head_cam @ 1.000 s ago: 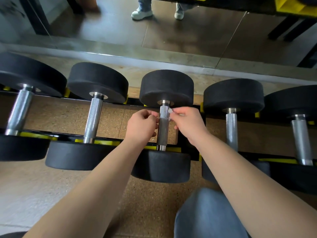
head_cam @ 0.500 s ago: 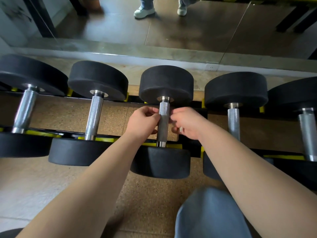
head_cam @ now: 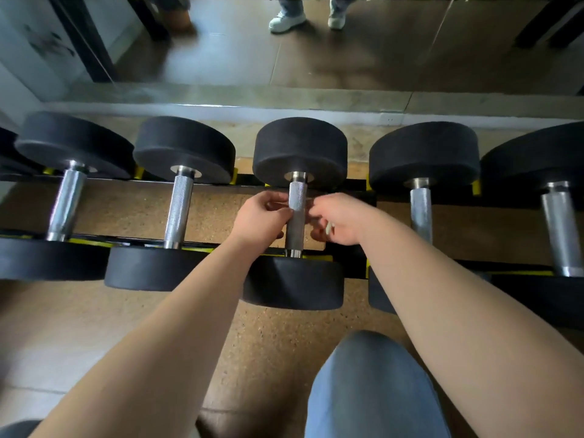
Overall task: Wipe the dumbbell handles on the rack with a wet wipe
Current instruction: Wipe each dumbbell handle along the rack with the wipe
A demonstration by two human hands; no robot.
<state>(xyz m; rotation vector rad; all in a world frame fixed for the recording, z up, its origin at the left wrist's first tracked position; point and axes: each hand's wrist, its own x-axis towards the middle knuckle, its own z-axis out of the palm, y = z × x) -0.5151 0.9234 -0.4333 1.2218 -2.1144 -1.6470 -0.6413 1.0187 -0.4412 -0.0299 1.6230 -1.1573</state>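
Near edge, lower centre-right: my knee (head_cam: 373,390) in blue denim. Both forearms run up from the bottom corners toward mid-frame.

Left hand (head_cam: 262,216) is just left of the centre dumbbell's handle (head_cam: 295,229), with fingers curled and thumb and fingertips touching the knurled steel. Right hand (head_cam: 338,218) is just right of the same handle, fingers also curled in. The wet wipe (head_cam: 329,229) is mostly hidden. I see one pale sliver pinched in the right fingers and a pale bit in the left pinch, next to the handle. I can't tell how it runs round the bar.

The centre dumbbell (head_cam: 300,150) lies front-to-back across the black rack (head_cam: 347,263) with yellow trim. Its near head is at mid-frame and its far head is above the hands. Two more dumbbells sit to the left (head_cam: 183,153) and at least two to the right (head_cam: 423,150), side by side with bare handles.

A speckled tan floor (head_cam: 278,349) shows under and between the rails. Behind the rack is a grey ledge (head_cam: 252,96). Top edge: a person's white shoes (head_cam: 287,20) on brown flooring.
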